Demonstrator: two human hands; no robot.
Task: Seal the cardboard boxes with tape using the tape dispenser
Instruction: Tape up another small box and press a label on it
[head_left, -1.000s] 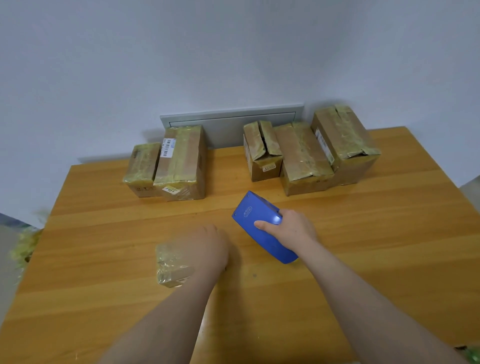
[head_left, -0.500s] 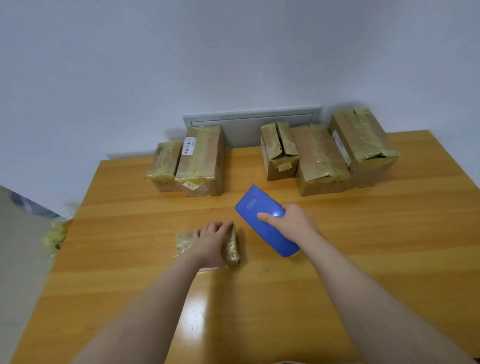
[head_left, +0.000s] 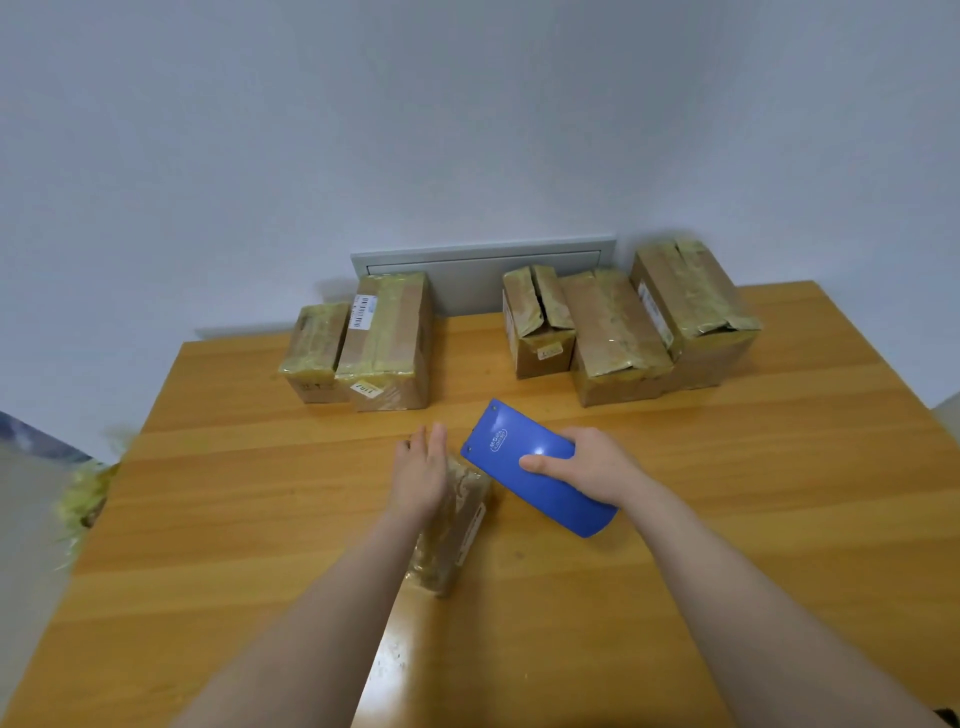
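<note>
Box (head_left: 457, 525) turned lengthwise; left hand (head_left: 420, 470) flat atop.

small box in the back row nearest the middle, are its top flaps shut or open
Partly open. The small box has its two top flaps raised and apart, with a dark gap showing along the seam between them.

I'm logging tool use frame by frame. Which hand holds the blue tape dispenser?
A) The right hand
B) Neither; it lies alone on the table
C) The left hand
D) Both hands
A: the right hand grips the blue tape dispenser, while the left hand only touches the small box with straight fingers.
</note>
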